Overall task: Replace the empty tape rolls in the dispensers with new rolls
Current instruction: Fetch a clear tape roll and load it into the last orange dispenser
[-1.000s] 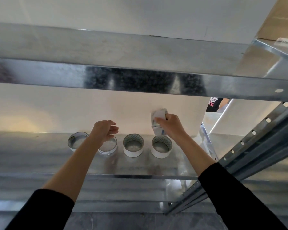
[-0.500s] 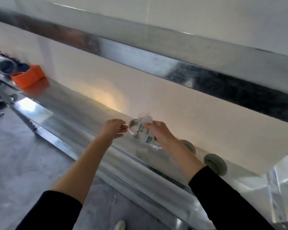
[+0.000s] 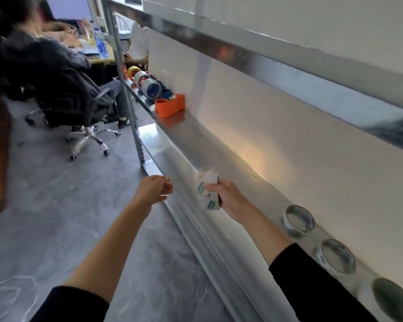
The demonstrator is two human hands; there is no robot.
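My right hand (image 3: 228,196) grips a white tape roll with blue-green print (image 3: 207,194), held on edge above the front of the metal shelf (image 3: 196,145). To its left, my left hand (image 3: 155,189) hovers just off the shelf's front edge, fingers loosely curled and holding nothing. Three tape rolls lie flat on the shelf to the right: one (image 3: 299,220), a second (image 3: 336,259) and a darker third (image 3: 392,300). Far along the shelf to the left stands an orange tape dispenser (image 3: 170,105), with a row of tape rolls (image 3: 147,84) behind it.
An upper shelf beam (image 3: 289,66) runs overhead. A slotted steel upright (image 3: 128,94) stands at the shelf's left end. A person sits in a wheeled office chair (image 3: 79,108) on the grey floor to the left, near a desk with bottles.
The view has swung left along the shelf. My right hand lifted one tape roll off the shelf and carried it leftward; my left hand moved left with it, empty.
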